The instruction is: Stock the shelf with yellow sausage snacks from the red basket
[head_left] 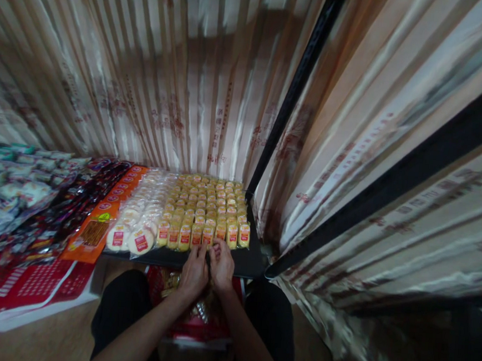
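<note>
Rows of small yellow packaged cakes [206, 200] with red-and-white labels stand on the black shelf [247, 261] in front of me. At the front row, my left hand [195, 270] and my right hand [221, 265] are close together, thumbs side by side. Their bent fingertips close on the lower part of one packaged cake [208, 234] near the middle of that row; the fingers cover some of it. To the left of the yellow cakes lie stacks of round white packaged cakes [141, 240], also with red labels.
Further left are orange snack packets [90, 232], dark shiny packets [49, 232] and white bags [27, 191]. A red bag or box [208, 331] with loose wrapped items is below, between my knees. Black posts [301, 82] and printed curtains [181, 87] border the shelf.
</note>
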### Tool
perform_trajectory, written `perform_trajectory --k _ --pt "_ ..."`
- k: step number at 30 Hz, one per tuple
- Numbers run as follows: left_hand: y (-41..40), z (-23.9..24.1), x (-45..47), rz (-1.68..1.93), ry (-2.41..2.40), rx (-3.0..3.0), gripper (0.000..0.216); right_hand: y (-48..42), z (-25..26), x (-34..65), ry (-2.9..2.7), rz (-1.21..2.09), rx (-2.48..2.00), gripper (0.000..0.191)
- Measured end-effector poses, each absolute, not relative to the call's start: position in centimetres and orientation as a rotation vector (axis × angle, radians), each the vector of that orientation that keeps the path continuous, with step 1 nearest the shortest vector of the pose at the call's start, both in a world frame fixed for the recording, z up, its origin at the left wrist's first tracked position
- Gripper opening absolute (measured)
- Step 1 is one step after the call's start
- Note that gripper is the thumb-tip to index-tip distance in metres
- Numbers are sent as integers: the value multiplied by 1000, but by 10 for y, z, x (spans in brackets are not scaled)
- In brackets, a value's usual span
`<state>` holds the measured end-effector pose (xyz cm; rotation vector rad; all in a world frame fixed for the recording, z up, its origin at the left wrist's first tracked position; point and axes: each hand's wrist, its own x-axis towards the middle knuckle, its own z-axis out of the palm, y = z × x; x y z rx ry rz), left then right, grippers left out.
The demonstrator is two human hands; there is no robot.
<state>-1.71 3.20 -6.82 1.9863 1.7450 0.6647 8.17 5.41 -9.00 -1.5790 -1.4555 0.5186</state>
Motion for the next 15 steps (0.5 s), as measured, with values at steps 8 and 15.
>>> perform_trajectory --k 8,15 --pt "23 -76 -20 814 1681 2020 56 40 -89 88 -1339 567 -1428 24" --pt "8 -80 -25 874 1586 2051 52 14 -88 89 -1326 540 -1418 24"
